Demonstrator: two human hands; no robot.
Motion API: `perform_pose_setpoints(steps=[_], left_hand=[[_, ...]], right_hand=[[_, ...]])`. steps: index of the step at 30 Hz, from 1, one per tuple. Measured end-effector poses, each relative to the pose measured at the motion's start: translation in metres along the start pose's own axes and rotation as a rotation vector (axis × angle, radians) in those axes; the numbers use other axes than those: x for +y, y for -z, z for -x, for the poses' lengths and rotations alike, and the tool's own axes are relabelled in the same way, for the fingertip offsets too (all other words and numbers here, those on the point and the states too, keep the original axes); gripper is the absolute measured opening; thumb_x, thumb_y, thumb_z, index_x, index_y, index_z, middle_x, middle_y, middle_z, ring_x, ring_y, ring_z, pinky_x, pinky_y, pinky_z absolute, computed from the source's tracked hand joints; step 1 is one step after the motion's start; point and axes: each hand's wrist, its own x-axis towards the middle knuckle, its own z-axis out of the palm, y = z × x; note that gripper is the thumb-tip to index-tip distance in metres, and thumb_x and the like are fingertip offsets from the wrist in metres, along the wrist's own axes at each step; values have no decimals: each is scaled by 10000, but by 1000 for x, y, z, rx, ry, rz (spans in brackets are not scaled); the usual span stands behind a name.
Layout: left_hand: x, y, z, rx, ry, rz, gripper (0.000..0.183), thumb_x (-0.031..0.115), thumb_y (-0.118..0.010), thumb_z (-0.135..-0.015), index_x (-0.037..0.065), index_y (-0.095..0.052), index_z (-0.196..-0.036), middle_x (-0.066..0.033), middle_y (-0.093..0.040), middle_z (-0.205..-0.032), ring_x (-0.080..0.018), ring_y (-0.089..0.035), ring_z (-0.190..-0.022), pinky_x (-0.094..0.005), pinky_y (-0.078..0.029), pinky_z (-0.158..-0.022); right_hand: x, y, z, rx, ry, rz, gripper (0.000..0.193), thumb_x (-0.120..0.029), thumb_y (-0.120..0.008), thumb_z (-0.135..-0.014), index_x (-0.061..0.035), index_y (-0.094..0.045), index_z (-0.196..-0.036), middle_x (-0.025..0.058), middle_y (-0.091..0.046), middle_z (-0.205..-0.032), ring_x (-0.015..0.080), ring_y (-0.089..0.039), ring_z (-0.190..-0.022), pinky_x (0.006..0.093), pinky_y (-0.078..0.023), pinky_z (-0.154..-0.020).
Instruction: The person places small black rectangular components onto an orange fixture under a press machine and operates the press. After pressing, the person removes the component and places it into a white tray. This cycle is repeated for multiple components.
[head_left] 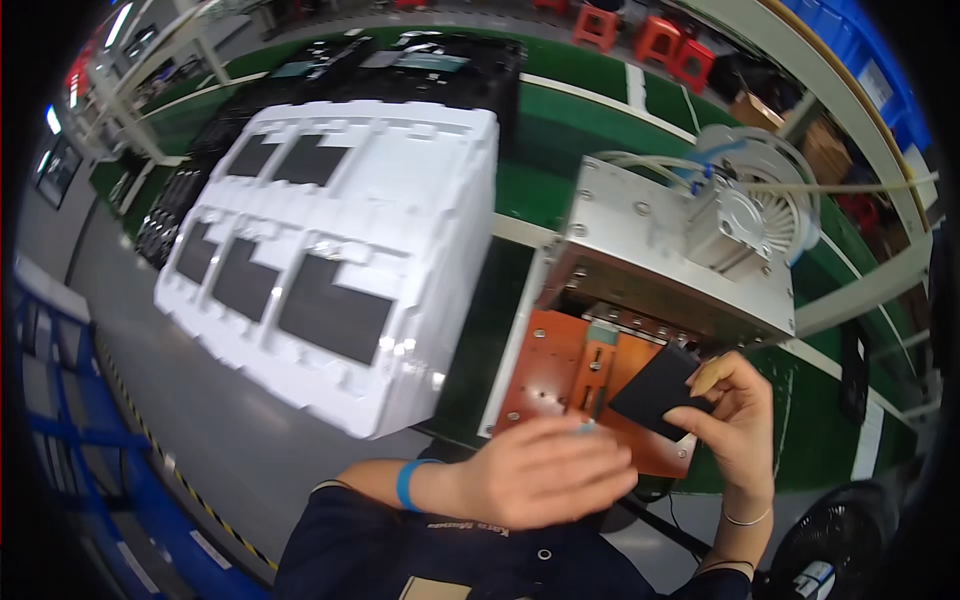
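Black plate (652,392): one, flat and squared, tilted above the right part of the orange base; I can't tell from here whether it touches below.
Right hand (738,415): I have it raised from the lower right, wrist bent inward, thumb and fingers pinching the plate's right edge; one fingertip wears a beige cover (708,376).
Left hand (548,472): blurred in my feed, reaching in from the left, fingers straight and side by side, nothing seen gripped; contact with the base I can't judge.
Orange base (543,368): one, bolted, beneath the front of the machine.
Silver machine (640,215): one metal box, tubing on top.
White tray (385,205): one, left of the machine, carrying five dark pieces (335,308), two above three.
Red stools (656,40): at least three, far behind.
Black fan (835,540): one, lower right.
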Motion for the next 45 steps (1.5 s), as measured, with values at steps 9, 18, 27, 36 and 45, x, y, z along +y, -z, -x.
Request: perform_pose_setpoints(steps=[9, 18, 27, 36, 45], left_hand=[[28, 45, 39, 207, -83, -97, 196, 109, -722, -768, 93, -753, -961, -44, -720, -958, -155, -685, -825, -299, -547, -813], [29, 108, 75, 12, -8, -302, 222, 144, -724, -790, 111, -743, -1008, -35, -717, -948, -149, -693, -835, -286, -548, -799], [-52, 231, 3, -77, 300, -761, 122, 73, -700, -802, 34, -671, -914, -79, -646, -920, -298, -569, -1004, -390, -472, -841], [-94, 234, -7, -362, 307, -657, 199, 214, -660, -883, 55, -648, -764, -53, -587, -762, -259, -507, -832, -377, -410, -804], [-93, 252, -44, -325, 59, -884, 309, 254, -607, -906, 39, -642, -688, -64, -560, -644, -273, -500, -750, -403, -407, -793]], right_hand=[[-75, -164, -168, -89, 612, 368, 220, -42, -728, -776, 4, -685, -987, 79, -690, -966, 168, -631, -952, 288, -470, -898], [-44, -203, -190, -104, 746, 876, 242, -220, -736, -803, -50, -731, -975, 121, -715, -949, 317, -606, -980, 433, -473, -858], [-70, -279, -218, -132, 658, 1184, 515, -503, -755, -745, -18, -743, -915, 154, -687, -996, 345, -554, -1029, 465, -447, -842], [-79, -301, -251, -240, 349, 926, 437, -364, -848, -639, -47, -738, -921, 156, -711, -914, 321, -665, -927, 417, -512, -809], [-110, -164, -112, 73, 1073, 550, 244, -54, -756, -782, -24, -663, -1006, 130, -707, -889, 230, -703, -802, 310, -542, -751]])
